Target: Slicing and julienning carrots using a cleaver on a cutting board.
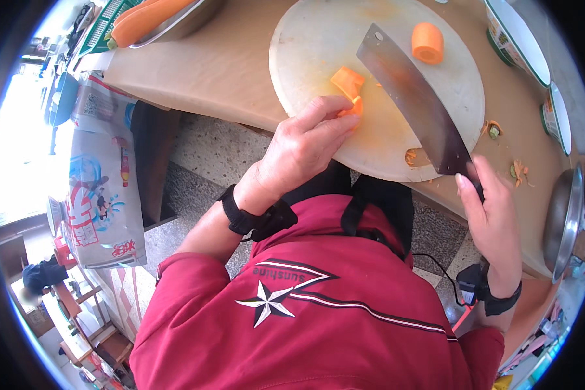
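My right hand (491,201) grips the dark handle of a broad cleaver (419,107), whose blade slants up and left above the round white cutting board (299,39). At the board's left part, the fingers of my left hand (309,140) pinch a small orange carrot piece (354,109). Touching or just behind it is another cut carrot piece (348,80). A thick carrot chunk (428,44) lies at the far right of the board, beyond the blade. Near the board's front edge rests a carrot end scrap (418,158).
Carrot trimmings (519,172) lie on the brown tabletop (195,78) right of the board. Bowls with green rims (520,39) and a metal basin (562,221) line the right edge. Whole carrots (146,19) fill a metal bowl at the far left. A printed bag (104,175) hangs at left.
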Action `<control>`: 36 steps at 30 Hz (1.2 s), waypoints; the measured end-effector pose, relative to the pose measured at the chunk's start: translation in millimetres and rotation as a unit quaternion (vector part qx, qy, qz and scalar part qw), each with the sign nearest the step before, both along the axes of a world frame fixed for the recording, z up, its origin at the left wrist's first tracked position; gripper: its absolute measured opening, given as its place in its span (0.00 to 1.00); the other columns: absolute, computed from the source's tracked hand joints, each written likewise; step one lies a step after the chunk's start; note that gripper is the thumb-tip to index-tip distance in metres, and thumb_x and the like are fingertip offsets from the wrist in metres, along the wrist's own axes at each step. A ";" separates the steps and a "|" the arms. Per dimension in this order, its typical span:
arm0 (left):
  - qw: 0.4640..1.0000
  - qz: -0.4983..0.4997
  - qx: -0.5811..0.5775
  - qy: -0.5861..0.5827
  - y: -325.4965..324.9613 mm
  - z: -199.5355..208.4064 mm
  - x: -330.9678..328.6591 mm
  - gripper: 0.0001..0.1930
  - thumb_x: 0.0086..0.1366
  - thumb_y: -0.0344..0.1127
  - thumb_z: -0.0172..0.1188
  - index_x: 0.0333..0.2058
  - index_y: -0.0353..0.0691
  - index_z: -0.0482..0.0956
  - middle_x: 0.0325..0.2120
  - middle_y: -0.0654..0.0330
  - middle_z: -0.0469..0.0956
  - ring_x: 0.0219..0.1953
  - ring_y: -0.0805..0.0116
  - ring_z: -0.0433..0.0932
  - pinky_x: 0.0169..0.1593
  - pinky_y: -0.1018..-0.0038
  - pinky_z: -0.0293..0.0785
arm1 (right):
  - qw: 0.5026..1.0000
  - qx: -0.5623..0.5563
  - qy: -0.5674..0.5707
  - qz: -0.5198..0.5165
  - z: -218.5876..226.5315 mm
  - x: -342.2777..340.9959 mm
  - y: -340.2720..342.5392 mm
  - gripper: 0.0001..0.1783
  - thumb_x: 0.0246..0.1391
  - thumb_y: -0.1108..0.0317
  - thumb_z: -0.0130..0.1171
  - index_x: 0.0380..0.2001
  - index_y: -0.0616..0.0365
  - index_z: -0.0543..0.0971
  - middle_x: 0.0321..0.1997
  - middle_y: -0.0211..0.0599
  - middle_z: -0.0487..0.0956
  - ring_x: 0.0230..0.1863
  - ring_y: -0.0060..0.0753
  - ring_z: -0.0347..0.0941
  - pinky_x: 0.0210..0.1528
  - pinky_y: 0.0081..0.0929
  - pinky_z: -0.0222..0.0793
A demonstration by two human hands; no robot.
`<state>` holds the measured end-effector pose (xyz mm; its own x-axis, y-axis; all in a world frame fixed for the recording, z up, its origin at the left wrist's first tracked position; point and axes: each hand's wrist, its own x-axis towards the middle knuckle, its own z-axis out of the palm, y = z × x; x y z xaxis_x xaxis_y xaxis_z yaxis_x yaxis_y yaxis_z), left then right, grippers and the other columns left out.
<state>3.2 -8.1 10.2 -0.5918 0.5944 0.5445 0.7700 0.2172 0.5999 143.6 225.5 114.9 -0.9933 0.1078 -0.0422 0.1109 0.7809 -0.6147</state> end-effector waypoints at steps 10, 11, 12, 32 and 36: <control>0.994 0.035 0.004 0.103 -4.4 -4.3 0.6 0.15 0.53 0.20 0.66 0.40 0.35 0.77 0.39 0.53 0.78 0.39 0.58 0.81 0.40 0.69 0.79 | 0.996 -0.046 -0.018 0.071 -0.8 -17.0 -19.6 0.14 0.59 0.74 0.53 0.47 0.65 0.71 0.31 0.54 0.75 0.34 0.59 0.72 0.36 0.43 0.66; 0.994 0.029 0.007 0.103 -1.7 -4.8 2.2 0.14 0.53 0.20 0.66 0.40 0.35 0.77 0.40 0.54 0.79 0.39 0.58 0.81 0.40 0.69 0.79 | 0.997 -0.046 -0.035 0.056 -1.1 -16.7 -19.5 0.14 0.59 0.74 0.53 0.48 0.65 0.71 0.31 0.55 0.74 0.34 0.60 0.72 0.36 0.44 0.65; 0.994 0.029 0.007 0.102 0.3 -3.8 2.8 0.14 0.53 0.20 0.66 0.40 0.35 0.77 0.40 0.54 0.79 0.39 0.58 0.81 0.40 0.69 0.79 | 0.997 -0.046 -0.036 0.056 -1.8 -16.7 -19.3 0.14 0.59 0.74 0.53 0.48 0.65 0.71 0.31 0.55 0.74 0.34 0.60 0.72 0.36 0.44 0.65; 0.995 0.043 0.076 0.041 13.4 -6.1 4.9 0.10 0.53 0.21 0.68 0.35 0.35 0.82 0.36 0.56 0.80 0.36 0.64 0.82 0.38 0.74 0.78 | 0.984 -0.155 -0.087 0.009 6.0 -2.7 -21.9 0.12 0.62 0.70 0.51 0.45 0.66 0.70 0.31 0.50 0.77 0.30 0.49 0.73 0.35 0.34 0.68; 0.995 0.041 0.079 0.045 12.0 -8.7 4.9 0.11 0.53 0.21 0.69 0.36 0.36 0.82 0.36 0.57 0.80 0.35 0.64 0.82 0.37 0.74 0.79 | 0.981 -0.168 -0.093 0.011 5.2 -1.4 -23.2 0.12 0.62 0.70 0.51 0.45 0.67 0.70 0.31 0.50 0.76 0.30 0.49 0.73 0.35 0.33 0.68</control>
